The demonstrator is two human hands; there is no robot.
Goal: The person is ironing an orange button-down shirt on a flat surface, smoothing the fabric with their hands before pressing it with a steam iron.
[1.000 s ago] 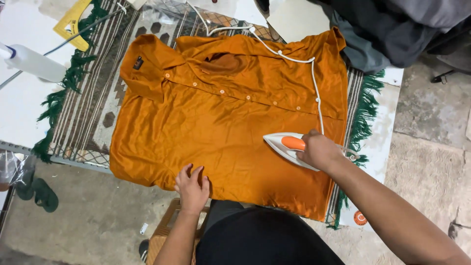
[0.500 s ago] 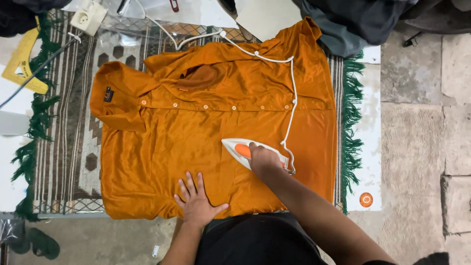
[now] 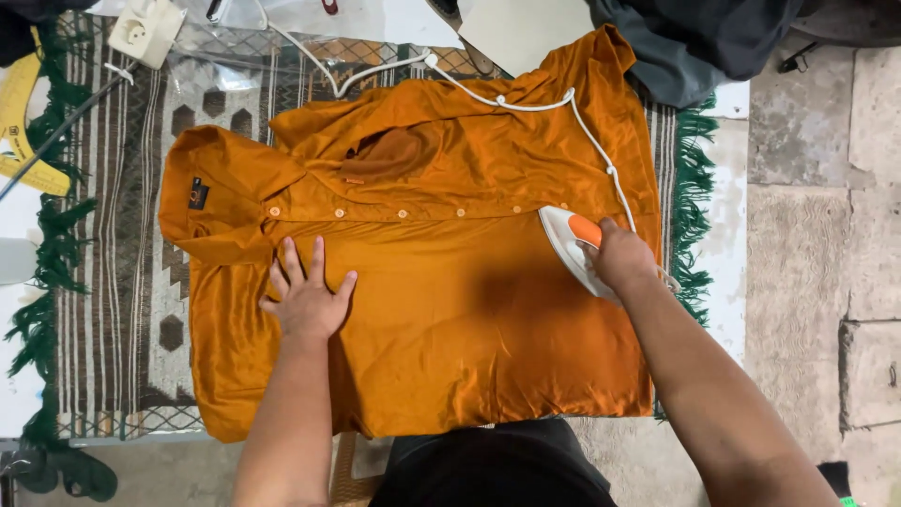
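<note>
My left hand (image 3: 307,300) lay flat and open on the orange shirt (image 3: 422,310), fingers spread and pointing away from me, pressing the cloth down just below the row of small buttons (image 3: 399,214) that ran between my two hands. My right hand (image 3: 621,258) was closed around the orange handle of a white iron (image 3: 571,246), which sat sole-down on the shirt with its pointed nose aimed toward my left hand, close to the button line. The shirt was spread out face up under both hands, its collar (image 3: 216,202) beyond and to the outer side of my left hand, with a small dark label showing there. From the iron a white cord (image 3: 526,101) ran away from my right hand, over the far edge of the shirt and across to a white socket block (image 3: 143,30) lying well beyond my left hand. Under the shirt lay a striped, patterned rug (image 3: 122,235) with green fringe (image 3: 696,188), some of which showed just outside my right hand. A heap of dark grey cloth (image 3: 685,47) lay well beyond my right hand, and a yellow object (image 3: 23,131) sat far off past my left hand at the rug's edge.
</note>
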